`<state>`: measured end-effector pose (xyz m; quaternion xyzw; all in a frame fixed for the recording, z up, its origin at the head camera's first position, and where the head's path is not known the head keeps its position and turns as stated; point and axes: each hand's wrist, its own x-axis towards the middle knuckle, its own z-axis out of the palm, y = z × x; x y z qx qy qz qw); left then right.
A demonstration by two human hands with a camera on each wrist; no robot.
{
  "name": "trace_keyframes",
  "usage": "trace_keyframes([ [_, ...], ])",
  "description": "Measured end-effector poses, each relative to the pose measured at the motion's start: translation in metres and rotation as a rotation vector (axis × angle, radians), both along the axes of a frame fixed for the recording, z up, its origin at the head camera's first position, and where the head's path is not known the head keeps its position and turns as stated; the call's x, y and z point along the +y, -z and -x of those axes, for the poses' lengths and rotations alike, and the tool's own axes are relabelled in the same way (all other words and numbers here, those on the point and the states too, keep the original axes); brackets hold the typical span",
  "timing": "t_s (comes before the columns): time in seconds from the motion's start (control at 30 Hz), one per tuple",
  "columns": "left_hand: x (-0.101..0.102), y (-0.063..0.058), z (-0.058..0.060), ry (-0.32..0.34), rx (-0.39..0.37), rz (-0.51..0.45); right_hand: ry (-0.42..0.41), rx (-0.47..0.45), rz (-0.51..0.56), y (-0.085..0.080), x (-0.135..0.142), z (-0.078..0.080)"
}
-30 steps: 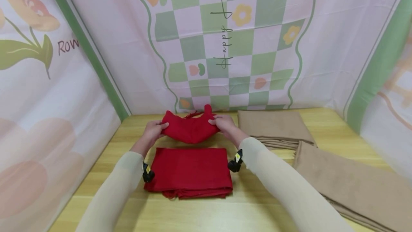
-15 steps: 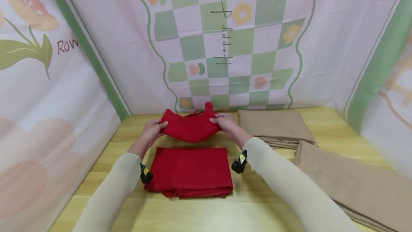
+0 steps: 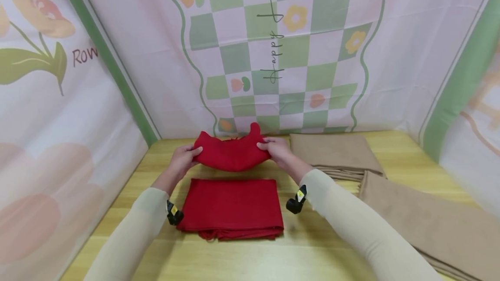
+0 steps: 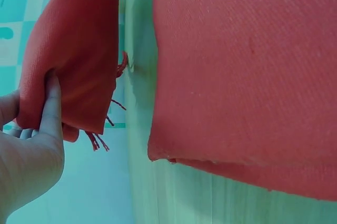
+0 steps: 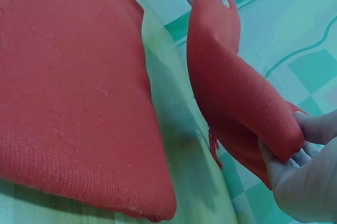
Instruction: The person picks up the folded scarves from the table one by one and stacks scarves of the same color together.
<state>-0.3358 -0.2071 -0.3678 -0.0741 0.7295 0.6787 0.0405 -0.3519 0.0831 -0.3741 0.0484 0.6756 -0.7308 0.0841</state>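
A red knitted scarf (image 3: 232, 154), folded and with fringe threads, hangs above the back of the table in the head view, sagging in the middle. My left hand (image 3: 182, 159) pinches its left end, thumb on the near face; the left wrist view shows the fingers behind the cloth (image 4: 73, 61). At the right end my right hand (image 3: 276, 151) grips it between thumb and fingers, also seen in the right wrist view. A corner of the scarf sticks up near the right hand. Below, a second red folded scarf (image 3: 234, 205) lies flat, apart from both hands.
Two folded beige cloths (image 3: 332, 153) lie on the right side of the wooden table (image 3: 218, 261), one at the back and the other beige cloth (image 3: 429, 224) nearer the front. Patterned curtains (image 3: 156, 55) stand close behind the table and along both sides.
Both hands have moved slightly apart and the held scarf is spread a little wider and raised a little. The fringe at its back shows less. The lower scarf lies still.
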Motion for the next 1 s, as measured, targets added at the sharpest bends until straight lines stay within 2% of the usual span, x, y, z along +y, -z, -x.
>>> trace_keyframes([
  [0.4, 0.0, -0.002, -0.008, 0.002, 0.042, -0.064, -0.024, 0.011, 0.045, -0.005, 0.006, -0.009],
  [1.0, -0.004, -0.008, -0.026, -0.016, 0.051, -0.146, -0.089, 0.037, 0.091, -0.014, 0.015, -0.029],
])
